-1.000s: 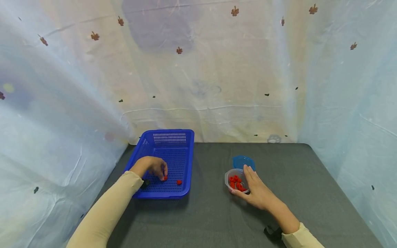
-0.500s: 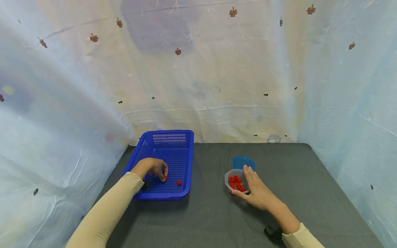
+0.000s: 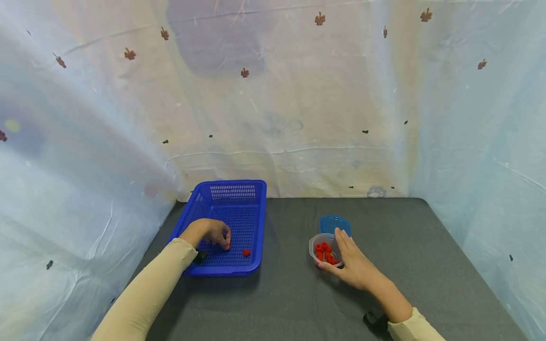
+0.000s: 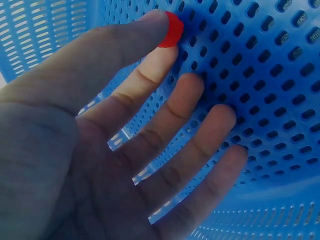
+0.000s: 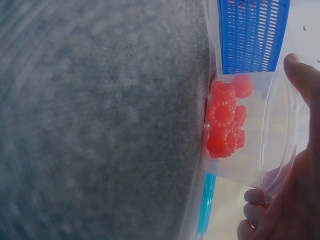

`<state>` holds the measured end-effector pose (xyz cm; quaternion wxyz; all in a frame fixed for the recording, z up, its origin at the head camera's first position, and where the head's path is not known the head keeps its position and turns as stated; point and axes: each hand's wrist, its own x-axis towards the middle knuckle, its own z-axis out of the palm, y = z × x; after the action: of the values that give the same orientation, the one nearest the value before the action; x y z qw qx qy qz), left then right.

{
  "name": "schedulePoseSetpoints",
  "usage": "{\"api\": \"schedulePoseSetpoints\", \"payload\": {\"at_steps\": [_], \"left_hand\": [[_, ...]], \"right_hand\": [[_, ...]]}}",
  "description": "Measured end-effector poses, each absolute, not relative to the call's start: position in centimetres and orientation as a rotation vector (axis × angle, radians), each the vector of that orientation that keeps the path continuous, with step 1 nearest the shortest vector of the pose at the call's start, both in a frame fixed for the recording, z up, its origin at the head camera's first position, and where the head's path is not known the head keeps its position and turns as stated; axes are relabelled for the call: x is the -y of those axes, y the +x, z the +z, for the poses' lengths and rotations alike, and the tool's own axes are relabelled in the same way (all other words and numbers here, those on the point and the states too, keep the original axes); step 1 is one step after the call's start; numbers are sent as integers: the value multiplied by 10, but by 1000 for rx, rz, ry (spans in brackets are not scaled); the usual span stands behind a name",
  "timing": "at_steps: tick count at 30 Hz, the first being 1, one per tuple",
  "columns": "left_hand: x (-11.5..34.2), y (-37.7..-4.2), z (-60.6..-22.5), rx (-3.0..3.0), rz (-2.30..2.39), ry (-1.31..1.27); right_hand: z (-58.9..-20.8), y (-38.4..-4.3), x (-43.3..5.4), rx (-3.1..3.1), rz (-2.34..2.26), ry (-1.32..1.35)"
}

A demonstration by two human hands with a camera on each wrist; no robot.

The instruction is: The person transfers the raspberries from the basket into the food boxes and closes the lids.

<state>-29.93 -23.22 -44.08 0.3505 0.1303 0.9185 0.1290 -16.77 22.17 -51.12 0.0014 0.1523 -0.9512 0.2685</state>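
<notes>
Inside the blue plastic basket [image 3: 261, 213], my left hand [image 3: 212, 232] reaches down and pinches a red raspberry [image 4: 173, 30] between thumb and index finger. Its other fingers stretch out close over the perforated bottom in the left wrist view. A second raspberry [image 3: 246, 253] lies just right of that hand on the basket floor. My right hand [image 3: 357, 266] holds a small clear plastic container [image 5: 252, 125] by the rim, thumb on one side and fingers on the other. Several raspberries [image 5: 222, 115] sit in the bottom of this container, which stands upright on the table.
Directly behind the container is a blue lid [image 3: 334, 224] on the dark grey tabletop [image 3: 290, 293]. A pale patterned sheet [image 3: 298, 109] hangs along the back and both sides of the table. The basket stands at the table's back left.
Slightly less of the raspberry shows at my left fingertips now. Both hands, the basket and the container have stayed almost in place.
</notes>
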Motion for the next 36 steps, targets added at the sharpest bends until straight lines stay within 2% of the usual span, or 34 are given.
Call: {"api": "schedulePoseSetpoints", "payload": {"at_steps": [16,36], "left_hand": [[232,-298,-439,-2355,372,347],[231,-298,-432,-2494,525,504]], "right_hand": [[-511,-169,-221,2997,829,473],[-513,-170,-221,3004,830,464]]}}
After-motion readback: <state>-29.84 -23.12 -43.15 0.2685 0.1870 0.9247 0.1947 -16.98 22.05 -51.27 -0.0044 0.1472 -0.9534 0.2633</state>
